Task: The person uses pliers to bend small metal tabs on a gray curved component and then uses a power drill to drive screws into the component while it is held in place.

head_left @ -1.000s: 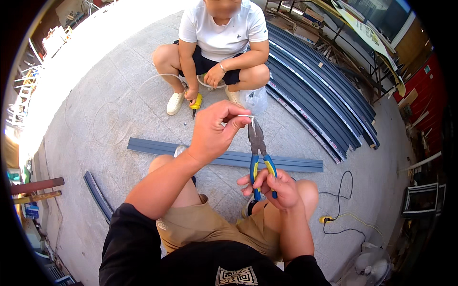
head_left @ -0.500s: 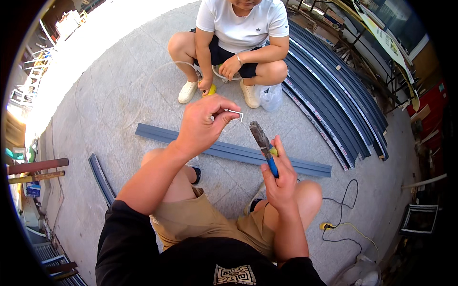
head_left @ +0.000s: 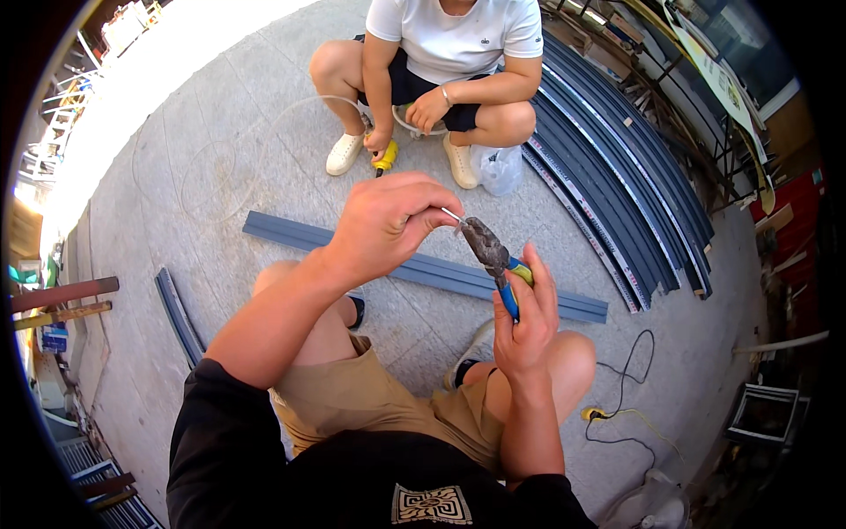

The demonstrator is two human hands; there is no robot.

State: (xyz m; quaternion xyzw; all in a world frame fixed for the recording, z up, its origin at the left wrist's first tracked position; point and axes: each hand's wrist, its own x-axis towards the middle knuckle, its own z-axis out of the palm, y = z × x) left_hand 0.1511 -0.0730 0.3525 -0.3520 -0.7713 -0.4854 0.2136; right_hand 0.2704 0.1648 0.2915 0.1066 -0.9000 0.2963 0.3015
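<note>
Between the thumb and fingers of my left hand is pinched a small bent metal piece, thin and silvery. My right hand is wrapped round a pair of pliers with blue and yellow-green handles. The dark jaws meet the outer end of the metal piece; how firmly they grip it I cannot tell. Below both hands, a long grey profile bar lies across the floor.
A crouching co-worker opposite holds a yellow tool pointing down. Many long grey profiles are stacked at the right, beside a plastic bag. A black cable lies at lower right, a shorter profile at left.
My right hand has raised the pliers slightly and turned them, bringing the jaws to the metal piece. The co-worker's yellow tool now shows more fully.
</note>
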